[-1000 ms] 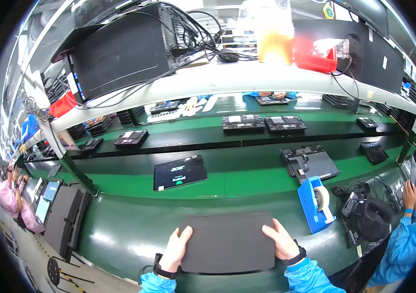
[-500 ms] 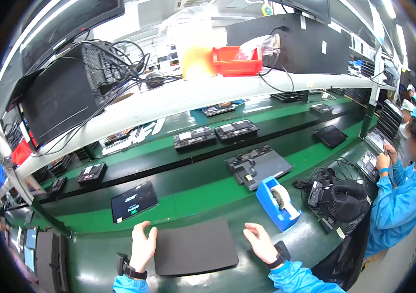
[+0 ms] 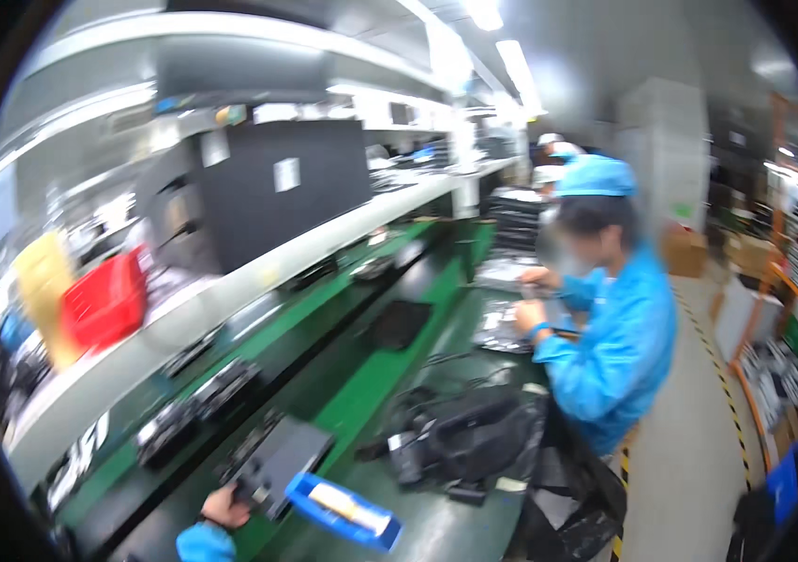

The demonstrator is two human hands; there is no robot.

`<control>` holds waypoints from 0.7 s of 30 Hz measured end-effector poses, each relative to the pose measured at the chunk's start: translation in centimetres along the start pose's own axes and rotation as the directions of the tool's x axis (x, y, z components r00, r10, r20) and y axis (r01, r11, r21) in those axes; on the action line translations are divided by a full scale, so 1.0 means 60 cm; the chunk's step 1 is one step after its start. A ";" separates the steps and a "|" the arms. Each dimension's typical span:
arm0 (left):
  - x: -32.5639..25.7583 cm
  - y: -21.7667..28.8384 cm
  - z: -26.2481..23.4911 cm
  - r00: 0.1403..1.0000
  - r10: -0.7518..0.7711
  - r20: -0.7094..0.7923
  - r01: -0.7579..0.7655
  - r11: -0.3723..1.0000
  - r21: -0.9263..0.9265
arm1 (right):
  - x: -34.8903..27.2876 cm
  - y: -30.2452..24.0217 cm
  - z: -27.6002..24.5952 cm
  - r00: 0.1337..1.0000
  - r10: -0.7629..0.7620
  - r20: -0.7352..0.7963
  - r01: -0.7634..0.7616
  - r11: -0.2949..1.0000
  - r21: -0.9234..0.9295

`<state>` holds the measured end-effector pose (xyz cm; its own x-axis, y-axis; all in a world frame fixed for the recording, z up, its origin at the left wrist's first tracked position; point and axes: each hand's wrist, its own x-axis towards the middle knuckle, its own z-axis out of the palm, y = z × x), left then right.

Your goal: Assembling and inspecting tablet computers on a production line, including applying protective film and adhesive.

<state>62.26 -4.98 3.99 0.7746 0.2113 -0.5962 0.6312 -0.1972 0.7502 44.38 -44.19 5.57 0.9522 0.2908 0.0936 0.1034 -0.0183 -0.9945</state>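
My right hand (image 3: 226,507), in a blue sleeve, reaches up from the lower left. Its fingers are at the near left edge of an opened dark laptop (image 3: 294,453), beside a small black thing on it. Blur smears the fingers, so I cannot tell whether they grip anything. My left hand is out of the picture. A blue tape dispenser (image 3: 310,490) stands just right of the laptop. The dark flat panel that lay between my hands is out of view.
A heap of black cables and bags (image 3: 464,431) lies right of the dispenser. A co-worker in blue (image 3: 610,328) handles parts at the bench further along. Above the bench runs a white shelf (image 3: 277,272) with a red bin (image 3: 105,298) and a large black panel (image 3: 291,187).
The view has swung to the right, so things appear further left and blurred. My right hand has moved from beside the dark flat panel to the laptop. My left hand has left the picture.
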 end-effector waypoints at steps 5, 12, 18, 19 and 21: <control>0.019 0.044 0.047 0.934 -0.269 -0.234 0.163 0.906 -0.392 | -0.002 -0.016 -0.009 0.999 0.028 0.044 -0.025 0.998 -0.059; 0.039 0.062 0.074 0.913 0.404 -0.056 -0.239 0.417 -0.877 | 0.010 -0.006 -0.012 0.997 -0.011 0.075 0.017 0.997 -0.075; -0.046 0.084 0.077 0.954 0.298 -0.038 -0.193 0.511 -0.837 | 0.001 -0.018 -0.019 0.994 -0.038 0.099 0.045 0.996 -0.073; -0.060 0.091 0.077 0.954 0.291 -0.070 -0.226 0.549 -0.804 | -0.001 -0.013 -0.017 0.994 -0.021 0.111 0.026 0.999 -0.043; -0.095 0.107 0.074 0.945 0.298 -0.136 -0.304 0.643 -0.703 | -0.001 -0.005 -0.019 0.994 -0.025 0.102 0.027 1.000 -0.011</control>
<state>62.10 -11.72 10.91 0.9142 0.2710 -0.3013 0.1419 0.4824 0.8644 44.59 -45.29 5.91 0.9148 0.3876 0.1136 0.1320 -0.0212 -0.9910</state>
